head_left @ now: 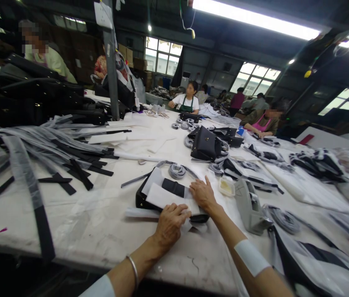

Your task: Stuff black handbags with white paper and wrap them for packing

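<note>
A black handbag (142, 203) lies on its side before me, partly covered by white wrapping sheets (165, 196). My left hand (171, 225) is at the near edge, its fingers bent and pressed together over a white sheet. On the bag's right end rests my right hand (203, 194), fingers stretched out and the index finger spread away. A black band (173, 188) shows between the sheets. Just behind the bag sits a coiled grey wrapped strap (177, 170), with one length of it running left. What lies under my palms is hidden.
Plastic-sleeved black straps (34, 177) spread over the left of the white table (100, 222). A grey tape dispenser (248, 206) and a small plastic tub (226, 186) stand at right. Another black handbag (204, 143) stands farther back. Several people work around the table; a metal post (111, 66) rises at left.
</note>
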`<state>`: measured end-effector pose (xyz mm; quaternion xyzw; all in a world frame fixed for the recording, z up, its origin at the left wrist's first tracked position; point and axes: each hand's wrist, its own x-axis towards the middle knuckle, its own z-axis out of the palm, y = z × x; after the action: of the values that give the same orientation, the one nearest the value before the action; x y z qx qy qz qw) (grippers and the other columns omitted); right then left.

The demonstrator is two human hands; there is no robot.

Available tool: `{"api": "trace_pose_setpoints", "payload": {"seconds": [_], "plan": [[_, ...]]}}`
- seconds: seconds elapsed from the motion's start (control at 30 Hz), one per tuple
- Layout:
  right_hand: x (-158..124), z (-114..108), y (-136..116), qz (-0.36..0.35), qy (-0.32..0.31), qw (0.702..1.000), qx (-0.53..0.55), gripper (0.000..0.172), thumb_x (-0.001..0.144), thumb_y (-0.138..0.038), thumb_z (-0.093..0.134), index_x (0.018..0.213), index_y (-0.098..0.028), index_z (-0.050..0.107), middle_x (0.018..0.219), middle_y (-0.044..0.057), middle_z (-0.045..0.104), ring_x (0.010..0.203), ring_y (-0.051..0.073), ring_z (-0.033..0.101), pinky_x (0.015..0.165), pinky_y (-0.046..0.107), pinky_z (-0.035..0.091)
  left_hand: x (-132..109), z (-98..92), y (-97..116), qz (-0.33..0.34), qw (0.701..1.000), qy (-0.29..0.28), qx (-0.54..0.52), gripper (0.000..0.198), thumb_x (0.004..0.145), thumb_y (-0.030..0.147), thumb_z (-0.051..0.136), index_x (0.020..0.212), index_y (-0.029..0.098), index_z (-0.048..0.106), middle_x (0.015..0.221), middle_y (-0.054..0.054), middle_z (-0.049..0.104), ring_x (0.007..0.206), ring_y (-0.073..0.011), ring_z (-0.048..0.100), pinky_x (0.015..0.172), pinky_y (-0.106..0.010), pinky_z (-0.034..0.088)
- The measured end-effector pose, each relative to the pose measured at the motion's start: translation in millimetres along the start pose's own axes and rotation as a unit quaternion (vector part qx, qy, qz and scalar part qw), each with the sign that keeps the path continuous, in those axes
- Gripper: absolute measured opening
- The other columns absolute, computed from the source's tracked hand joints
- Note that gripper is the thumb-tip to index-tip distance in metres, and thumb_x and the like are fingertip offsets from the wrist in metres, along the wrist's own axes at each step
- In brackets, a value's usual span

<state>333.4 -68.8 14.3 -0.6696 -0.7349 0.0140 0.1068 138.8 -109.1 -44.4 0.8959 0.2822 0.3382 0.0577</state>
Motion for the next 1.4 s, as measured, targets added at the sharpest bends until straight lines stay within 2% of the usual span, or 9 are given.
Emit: {"api": "trace_pose_setpoints", "payload": {"seconds": [0.13,0.3,0.47,0.6,0.73,0.93,1.13,1.27,1.4], "plan": [[-39.2,-15.4,-9.4,-0.057,-0.037,0.992,0.11,0.037,0.09,-0.012,0.048,0.117,-0.024,0.07,0.123,0.004,0.071,0.122,0.018,0.06,0.118,0.041,0.031,3.0,-2.6,-0.7,-0.004,1.0,-0.018,-0.014,0.03,0.086,0.01,0.06,0.11,0.027,0.066,0.102,0.0,0.069,0.086,-0.0206,0.056,0.075,-0.036,0.042],[-92.2,-20.3,-21.4,-0.064,-0.055,0.945,0.316,0.059,0.074,-0.012,0.06,0.131,-0.025,0.062,0.131,0.005,0.066,0.121,0.025,0.061,0.116,0.048,0.035,4.4,-1.3,-1.7,-0.021,0.999,-0.029,-0.024,0.021,0.086,0.011,0.059,0.1,0.024,0.067,0.092,-0.002,0.069,0.084,-0.0216,0.056,0.073,-0.036,0.042],[-102.2,-2.4,-34.4,-0.003,0.067,0.948,0.311,0.039,0.075,-0.024,0.073,0.113,-0.026,0.071,0.114,0.006,0.074,0.11,0.028,0.066,0.113,0.053,0.037,6.1,-2.0,1.9,-0.049,0.998,-0.02,-0.031,0.012,0.087,0.013,0.058,0.094,0.021,0.065,0.082,-0.003,0.067,0.082,-0.0228,0.058,0.072,-0.036,0.043],[-103.3,0.8,-44.1,0.027,0.154,0.921,0.358,0.011,0.086,-0.03,0.064,0.091,-0.027,0.074,0.099,0.005,0.076,0.098,0.025,0.07,0.105,0.048,0.046,7.3,-4.2,4.3,-0.082,0.995,-0.007,-0.05,0.011,0.087,0.018,0.063,0.097,0.02,0.058,0.089,-0.004,0.068,0.085,-0.0231,0.061,0.076,-0.038,0.046],[-117.6,-6.0,-47.5,0.04,0.158,0.894,0.418,0.014,0.088,-0.036,0.065,0.081,-0.025,0.069,0.092,0.005,0.075,0.092,0.024,0.07,0.088,0.036,0.054,6.9,-8.6,2.1,-0.081,0.994,-0.014,-0.076,0.037,0.081,0.021,0.07,0.111,0.019,0.05,0.099,-0.005,0.07,0.092,-0.0246,0.064,0.082,-0.039,0.049],[-149.3,-1.4,-46.1,0.057,0.151,0.902,0.4,0.013,0.089,-0.033,0.063,0.093,-0.026,0.072,0.086,0.005,0.074,0.082,0.022,0.07,0.077,0.032,0.056,4.7,-23.2,-4.9,-0.036,0.992,-0.068,-0.098,0.052,0.07,-0.001,0.057,0.117,0.021,0.051,0.104,-0.003,0.069,0.097,-0.022,0.062,0.087,-0.036,0.048],[-119.1,-11.2,-41.6,0.069,0.164,0.897,0.406,0.012,0.085,-0.035,0.068,0.087,-0.027,0.077,0.085,0.004,0.076,0.079,0.023,0.07,0.076,0.032,0.055,5.7,-30.4,-3.2,-0.005,0.989,-0.116,-0.096,0.056,0.075,0.002,0.056,0.127,0.022,0.053,0.104,-0.004,0.068,0.097,-0.0235,0.059,0.085,-0.038,0.047],[-76.6,-9.7,-34.2,0.101,0.169,0.894,0.403,0.018,0.084,-0.038,0.066,0.083,-0.023,0.075,0.078,0.002,0.074,0.071,0.02,0.067,0.071,0.03,0.052,6.8,-27.2,3.4,-0.056,0.99,-0.101,-0.081,0.072,0.074,0.012,0.068,0.139,0.015,0.037,0.106,-0.007,0.068,0.098,-0.0275,0.059,0.09,-0.044,0.048],[-50.0,1.2,-24.8,0.12,0.103,0.915,0.371,0.02,0.084,-0.038,0.062,0.078,-0.023,0.074,0.074,0.0,0.073,0.069,0.018,0.064,0.065,0.027,0.048,10.8,-15.9,9.6,-0.113,0.989,-0.073,-0.057,0.075,0.08,0.014,0.068,0.144,0.016,0.028,0.096,-0.004,0.068,0.093,-0.0268,0.061,0.087,-0.044,0.049]]}}
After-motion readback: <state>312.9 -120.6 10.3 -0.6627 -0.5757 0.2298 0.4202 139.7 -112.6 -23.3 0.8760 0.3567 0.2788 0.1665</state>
